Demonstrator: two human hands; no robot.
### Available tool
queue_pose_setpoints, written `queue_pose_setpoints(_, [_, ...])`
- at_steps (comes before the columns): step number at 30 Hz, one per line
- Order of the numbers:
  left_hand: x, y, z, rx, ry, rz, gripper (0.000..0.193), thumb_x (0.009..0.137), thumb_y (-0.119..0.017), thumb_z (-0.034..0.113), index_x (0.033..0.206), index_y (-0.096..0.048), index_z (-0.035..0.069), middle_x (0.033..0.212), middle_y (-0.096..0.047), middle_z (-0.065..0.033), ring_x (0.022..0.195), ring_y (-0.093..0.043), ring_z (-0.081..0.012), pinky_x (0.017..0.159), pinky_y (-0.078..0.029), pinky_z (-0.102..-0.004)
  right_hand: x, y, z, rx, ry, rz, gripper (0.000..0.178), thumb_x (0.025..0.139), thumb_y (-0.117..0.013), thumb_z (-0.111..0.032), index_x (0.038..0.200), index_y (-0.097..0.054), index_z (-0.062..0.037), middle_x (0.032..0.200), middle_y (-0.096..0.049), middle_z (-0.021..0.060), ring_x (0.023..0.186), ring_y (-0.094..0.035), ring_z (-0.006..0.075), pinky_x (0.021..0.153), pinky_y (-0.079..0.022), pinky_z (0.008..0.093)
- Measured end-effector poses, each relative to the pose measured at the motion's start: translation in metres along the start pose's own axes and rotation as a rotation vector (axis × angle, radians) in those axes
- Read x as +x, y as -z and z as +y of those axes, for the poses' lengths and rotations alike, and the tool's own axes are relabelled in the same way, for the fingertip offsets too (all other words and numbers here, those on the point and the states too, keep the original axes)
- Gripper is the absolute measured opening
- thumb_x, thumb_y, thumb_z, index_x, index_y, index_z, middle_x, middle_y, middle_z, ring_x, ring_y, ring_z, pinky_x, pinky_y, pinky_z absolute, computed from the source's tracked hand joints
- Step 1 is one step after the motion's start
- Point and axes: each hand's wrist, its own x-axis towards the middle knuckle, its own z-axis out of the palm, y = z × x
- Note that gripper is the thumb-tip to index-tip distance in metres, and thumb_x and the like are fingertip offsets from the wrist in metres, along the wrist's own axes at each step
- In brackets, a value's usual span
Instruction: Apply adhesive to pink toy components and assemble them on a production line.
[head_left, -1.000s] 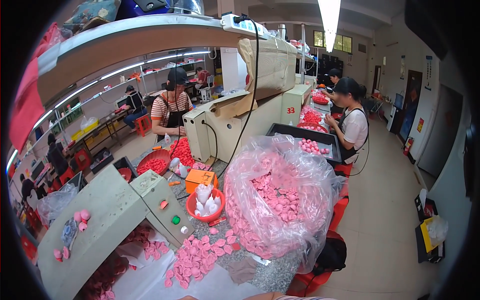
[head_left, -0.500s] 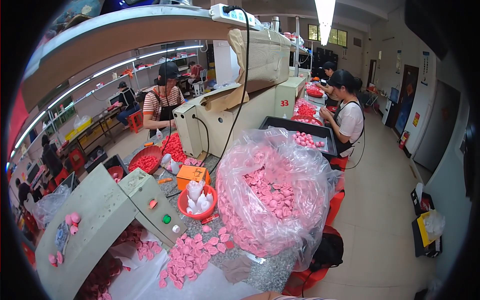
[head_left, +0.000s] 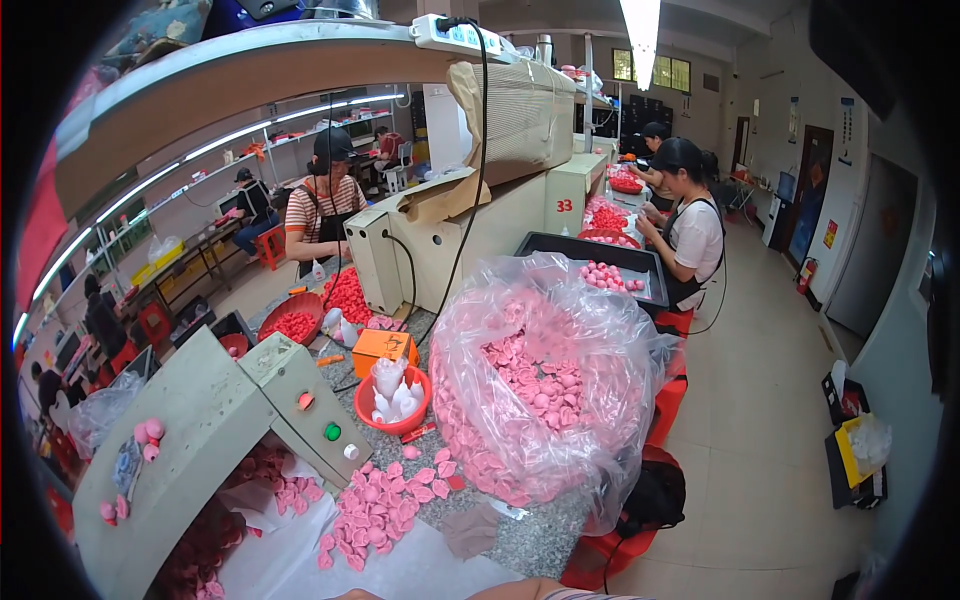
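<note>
Along the lower edge shows part of my right forearm [head_left: 515,589], with a striped sleeve beside it; the hand itself lies out of the picture. A sliver of skin also shows further left, too little to tell which part it is. My left hand does not appear. Nearest to the forearm are white sheeting [head_left: 300,565], a grey-brown cloth [head_left: 470,532] and a loose heap of pink petal-shaped pieces [head_left: 370,518]. Beyond them stands a large clear plastic bag [head_left: 635,360], its mouth spread, full of similar pink pieces [head_left: 545,385].
A pale green arched machine [head_left: 190,440] with coloured buttons stands at left, more pink pieces beneath it. A red bowl [head_left: 400,429] holds white squeeze bottles [head_left: 403,402], beside an orange box [head_left: 383,347]. Co-workers sit across and at right, near a black tray [head_left: 535,243]. Red stools stand at right.
The view has shifted slightly. The forearm shows a little more at the lower edge, and a sliver of skin has come in further left. The pink pieces and bag look unchanged.
</note>
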Motion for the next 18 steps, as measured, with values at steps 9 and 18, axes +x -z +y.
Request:
queue_pose_setpoints(9, [0.012, -0.001, 0.007, -0.027, 0.043, -0.053, 0.02, 0.073, -0.051, -0.01, 0.092, -0.056, -0.014, 0.078, -0.061, -0.0222, 0.065, -0.06, -0.0298, 0.06, -0.049, -0.0315, 0.0, -0.003, 0.007, 0.022, -0.037, 0.008, 0.032, 0.067, -0.059, -0.005, 0.099, -0.059, -0.0008, 0.092, -0.062, 0.0113, 0.087, -0.059, 0.0175, 0.078, -0.047, 0.0285])
queue_pose_setpoints(18, [-0.004, 0.002, -0.017, -0.005, -0.016, -0.043, 0.041, 0.07, -0.041, 0.0, 0.106, -0.05, -0.016, 0.079, -0.061, -0.0209, 0.065, -0.059, -0.0247, 0.061, -0.048, -0.0291, 0.003, -0.001, 0.008, 0.008, -0.029, 0.003, 0.033, 0.065, -0.059, -0.005, 0.098, -0.059, -0.001, 0.091, -0.062, 0.0112, 0.086, -0.059, 0.0176, 0.078, -0.047, 0.0288])
